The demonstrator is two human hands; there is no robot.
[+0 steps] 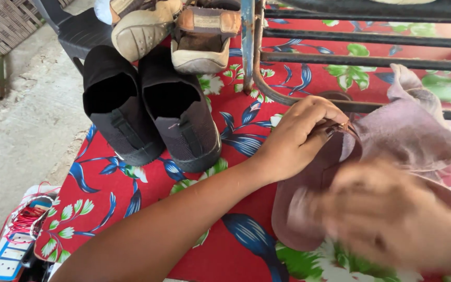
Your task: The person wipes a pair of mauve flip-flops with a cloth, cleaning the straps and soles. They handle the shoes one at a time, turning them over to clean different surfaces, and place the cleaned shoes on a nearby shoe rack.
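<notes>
My left hand (301, 137) grips the top edge of a brown flat sandal (309, 183) that lies on the red flowered cloth (131, 198). My right hand (387, 214) is blurred with motion over the lower part of the sandal, pressed against a mauve rag (408, 130). Whether its fingers are closed on the rag is unclear through the blur. The rag bunches up behind and to the right of the sandal.
A pair of black slip-on shoes (152, 109) stands to the left on the cloth. Behind them lie two worn tan shoes (184, 31). A dark metal frame (361, 36) runs across the back. A power strip with red wire (16, 235) sits at lower left, beside concrete floor (22, 130).
</notes>
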